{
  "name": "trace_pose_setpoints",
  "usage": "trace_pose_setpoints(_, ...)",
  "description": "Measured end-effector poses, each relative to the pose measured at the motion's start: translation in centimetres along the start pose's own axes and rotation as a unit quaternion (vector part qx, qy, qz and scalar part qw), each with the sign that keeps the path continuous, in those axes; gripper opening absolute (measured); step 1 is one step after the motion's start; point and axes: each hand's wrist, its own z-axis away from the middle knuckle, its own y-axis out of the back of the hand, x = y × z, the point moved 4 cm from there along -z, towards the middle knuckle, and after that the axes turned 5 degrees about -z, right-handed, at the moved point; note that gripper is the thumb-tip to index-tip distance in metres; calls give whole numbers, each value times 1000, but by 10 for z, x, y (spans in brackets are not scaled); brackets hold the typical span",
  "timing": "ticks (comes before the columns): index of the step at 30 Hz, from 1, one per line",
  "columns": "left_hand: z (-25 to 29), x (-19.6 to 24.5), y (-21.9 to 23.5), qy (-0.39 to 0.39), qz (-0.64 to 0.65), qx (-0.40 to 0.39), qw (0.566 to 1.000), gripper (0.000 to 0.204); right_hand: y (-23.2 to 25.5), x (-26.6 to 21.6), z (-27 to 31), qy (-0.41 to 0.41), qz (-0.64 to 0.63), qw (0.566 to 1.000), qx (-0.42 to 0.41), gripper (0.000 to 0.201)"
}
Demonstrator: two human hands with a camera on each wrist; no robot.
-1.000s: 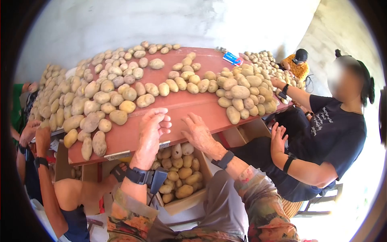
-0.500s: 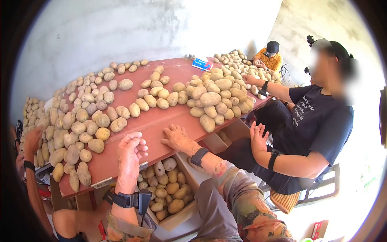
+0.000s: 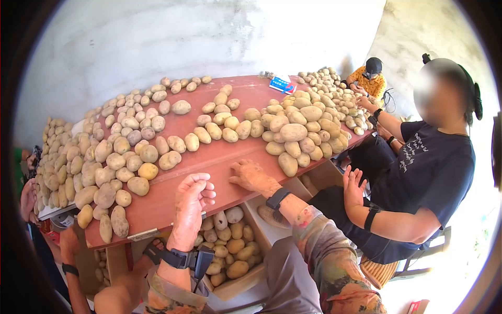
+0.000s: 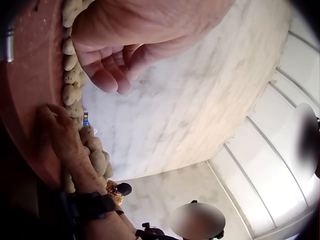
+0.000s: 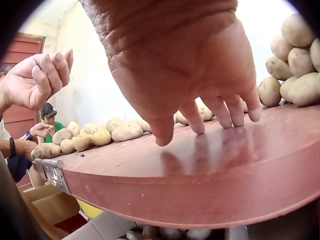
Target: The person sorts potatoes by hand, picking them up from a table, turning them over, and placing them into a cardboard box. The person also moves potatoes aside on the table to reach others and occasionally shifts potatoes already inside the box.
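Observation:
My left hand is raised by the red table's front edge, palm turned inward, its fingers loosely bent around nothing; the left wrist view shows this hand at the top. My right hand rests on the bare red tabletop near the front edge. In the right wrist view the fingertips of this hand touch the surface, spread and empty. Rows of potatoes lie beyond both hands, with a larger heap to the right. Neither hand touches a potato.
Under the table edge is a cardboard box of potatoes. More potatoes cover the table's left part. A person in a dark shirt sits close on the right, another in yellow at the far end. A blue packet lies at the back.
My right hand has come down from above the table edge onto the tabletop. My left hand keeps its bent pose. The head view swung right and then partly back.

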Motion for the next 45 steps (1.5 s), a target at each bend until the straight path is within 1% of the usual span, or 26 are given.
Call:
trace_pose_setpoints(2,-1,-2,-3,-3,4,-4,1000,14,4,4,-3,-9,-22,1000,-8,40)
trace_pose_setpoints(5,-7,-7,1,-6,0,-12,1000,14,2,0,-5,20,44,998,30,39)
trace_pose_setpoints(6,-8,-8,-1,-3,1,-15,1000,14,2,0,-2,24,44,998,40,39)
trace_pose_setpoints(8,-7,-7,-1,0,-2,-10,1000,13,1,-3,0,41,39,997,58,39)
trace_pose_setpoints(11,-6,-8,-3,11,-6,-10,1000,12,-1,0,-3,35,8,997,66,33)
trace_pose_setpoints(14,-6,-8,-3,15,-6,-11,1000,13,-2,5,-14,37,-13,998,54,37)
trace_pose_setpoints(17,-5,-4,0,15,-8,-7,1000,13,4,4,-34,44,73,988,131,47)
trace_pose_setpoints(19,-5,-4,-1,18,-9,-6,1000,13,19,3,-44,40,110,977,179,50)
trace_pose_setpoints(23,-3,-1,0,21,-10,6,1000,13,35,6,-65,17,131,960,247,55)
trace_pose_setpoints(26,-4,0,1,25,-10,9,1000,13,38,13,-79,-5,151,962,228,57)
trace_pose_setpoints(29,-5,-1,1,28,-10,-3,1000,13,36,20,-89,-1,162,958,235,59)
trace_pose_setpoints(33,-5,-2,0,39,-10,-5,999,12,35,25,-103,-16,169,961,217,61)
trace_pose_setpoints(37,-4,-1,-1,36,-10,-9,999,12,34,33,-113,-36,192,953,230,62)
trace_pose_setpoints(40,-3,0,-1,37,-11,-4,999,12,33,43,-119,-64,153,966,199,61)
trace_pose_setpoints(41,-4,1,0,37,-11,-4,999,12,31,43,-118,-33,180,952,246,53)
trace_pose_setpoints(44,-4,-1,-1,40,-7,-6,999,12,38,33,-110,-7,164,959,232,43)
trace_pose_setpoints(45,-5,-2,-3,42,-4,-6,999,13,40,34,-110,6,157,957,243,42)
